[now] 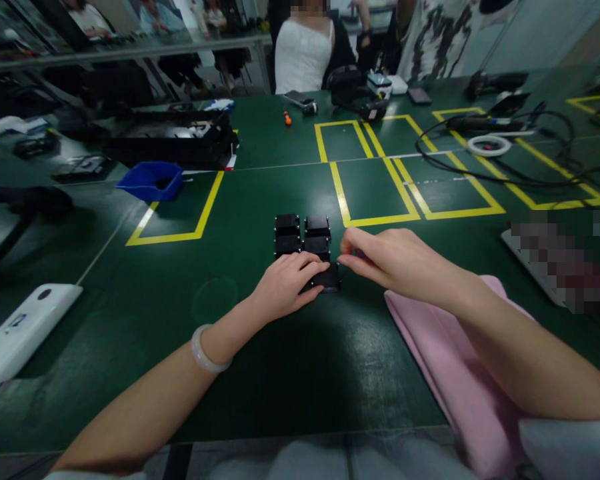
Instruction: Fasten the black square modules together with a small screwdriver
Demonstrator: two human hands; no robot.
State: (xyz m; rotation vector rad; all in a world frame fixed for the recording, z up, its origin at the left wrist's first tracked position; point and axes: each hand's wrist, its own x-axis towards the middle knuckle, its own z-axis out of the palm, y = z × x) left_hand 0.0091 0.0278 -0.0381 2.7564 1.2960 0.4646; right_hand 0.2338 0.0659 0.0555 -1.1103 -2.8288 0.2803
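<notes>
Several small black boxes [303, 235] stand in a tight block on the green table [260, 373]. My left hand [287, 283] rests on the nearest black box [330, 277], fingers curled over its top and holding it down. My right hand [393, 260] hovers just right of that box, thumb and forefinger pinched together at its upper right corner; what they pinch is too small to make out. A pale bangle [203, 350] sits on my left wrist.
A pink cloth [445, 360] lies under my right forearm. A white device [23, 327] lies at the left edge, a blue bin [153, 180] further back. Yellow tape outlines, cables and a white tape ring [489, 145] are at the right rear. People sit across the table.
</notes>
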